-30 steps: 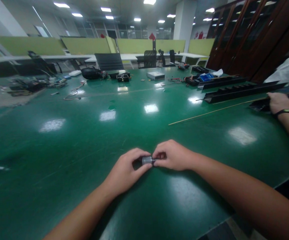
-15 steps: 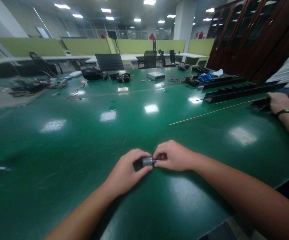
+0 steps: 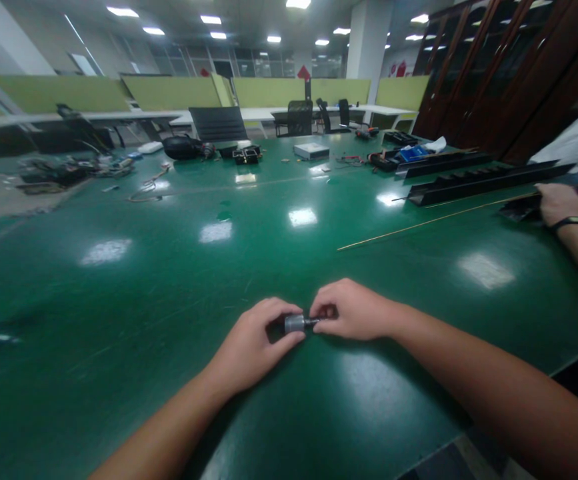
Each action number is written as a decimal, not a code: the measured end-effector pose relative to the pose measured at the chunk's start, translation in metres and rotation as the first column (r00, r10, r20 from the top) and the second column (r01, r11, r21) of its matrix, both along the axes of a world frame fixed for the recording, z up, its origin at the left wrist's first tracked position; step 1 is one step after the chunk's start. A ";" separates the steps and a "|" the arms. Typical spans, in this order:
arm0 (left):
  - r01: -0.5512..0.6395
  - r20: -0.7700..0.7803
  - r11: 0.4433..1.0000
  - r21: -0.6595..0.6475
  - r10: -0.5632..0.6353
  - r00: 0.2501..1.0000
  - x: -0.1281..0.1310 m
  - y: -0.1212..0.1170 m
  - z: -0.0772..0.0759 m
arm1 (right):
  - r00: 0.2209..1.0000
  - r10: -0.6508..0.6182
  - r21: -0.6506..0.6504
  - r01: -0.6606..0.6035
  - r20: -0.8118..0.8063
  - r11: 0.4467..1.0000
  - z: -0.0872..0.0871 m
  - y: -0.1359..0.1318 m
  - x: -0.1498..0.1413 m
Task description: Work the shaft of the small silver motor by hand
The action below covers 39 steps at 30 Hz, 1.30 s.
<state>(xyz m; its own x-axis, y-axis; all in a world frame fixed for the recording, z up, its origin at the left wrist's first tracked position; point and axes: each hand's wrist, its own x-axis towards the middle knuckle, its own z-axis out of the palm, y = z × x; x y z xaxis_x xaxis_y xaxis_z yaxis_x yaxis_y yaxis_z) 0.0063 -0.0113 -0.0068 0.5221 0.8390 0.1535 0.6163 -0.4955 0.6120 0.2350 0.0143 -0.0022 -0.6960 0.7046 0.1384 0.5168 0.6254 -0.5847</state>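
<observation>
A small grey metal cylinder [image 3: 295, 324] lies on its side near the front of the green table [image 3: 169, 293]. My left hand [image 3: 259, 340] holds it between thumb and fingers. A thin dark shaft [image 3: 311, 321] sticks out from the cylinder's right end. My right hand [image 3: 351, 310] pinches the far end of this shaft with thumb and forefinger; the fingertips cover its tip. Whether the shaft is fixed to the cylinder or a separate piece, I cannot tell.
At the right, another person's hand [image 3: 561, 203] holds a dark piece beside a long thin rod [image 3: 419, 227]. Black metal channels [image 3: 489, 185] lie behind it. Farther back are a white-grey box [image 3: 311, 151], tools, and a cluttered heap [image 3: 53, 172] at left.
My right hand has shifted slightly to the right, away from the cylinder, and more of the dark shaft shows. My left hand has stayed nearly still.
</observation>
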 end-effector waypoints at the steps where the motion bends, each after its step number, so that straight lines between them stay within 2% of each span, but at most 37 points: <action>1: 0.000 -0.001 1.000 0.001 0.000 1.000 0.000 0.000 0.000 | 1.000 -0.001 -0.007 0.001 0.004 1.000 0.001 0.000 0.001; 28: 0.002 -0.010 1.000 -0.002 -0.002 1.000 0.000 -0.002 0.002 | 0.997 -0.008 -0.068 0.013 0.077 0.998 0.008 0.003 0.013; 39: -0.003 0.000 1.000 0.003 0.003 1.000 0.000 -0.002 0.004 | 0.993 -0.008 -0.154 0.027 0.122 0.988 0.010 0.009 0.025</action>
